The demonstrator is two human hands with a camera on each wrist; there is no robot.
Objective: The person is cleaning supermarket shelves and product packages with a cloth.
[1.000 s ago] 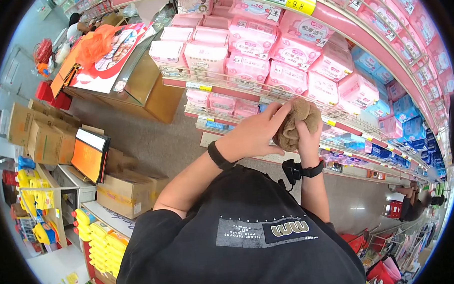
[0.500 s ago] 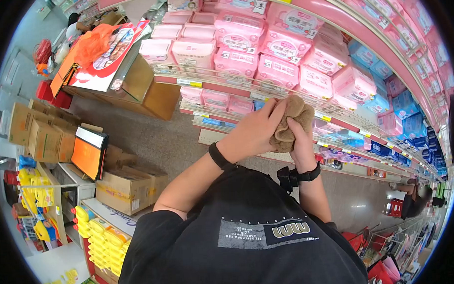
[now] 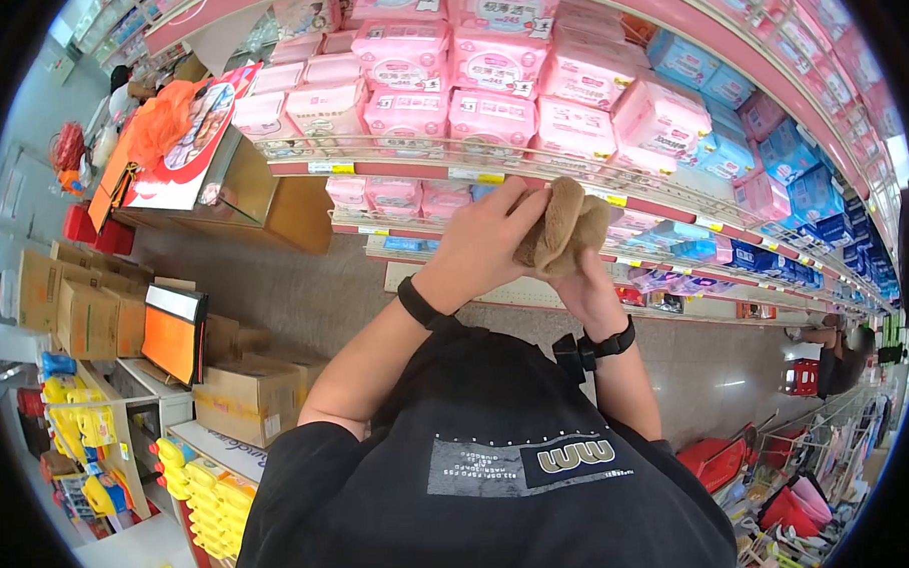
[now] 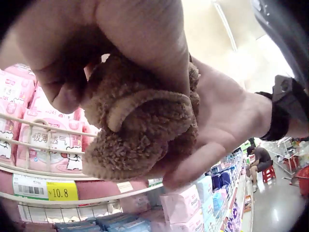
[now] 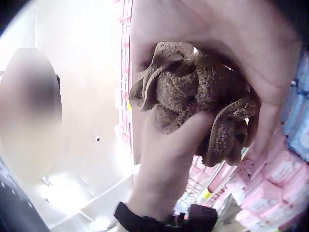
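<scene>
Left grip (image 3: 478,245) clasps brown cloth (image 3: 565,225), right grip (image 3: 588,297) cups it; long fold points forward.

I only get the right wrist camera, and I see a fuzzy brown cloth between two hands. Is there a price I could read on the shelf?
Observer: Yes, in the left wrist view a yellow price tag on the shelf edge reads 10.8.
Child: Is somebody sitting in the shop?
Observer: Yes, the left wrist view shows a seated person on a red stool, down the aisle.
Child: What's on the shirt of whoever has the cloth?
Observer: The head view shows the brown cloth held in front of a black shirt with a printed patch on it.
</scene>
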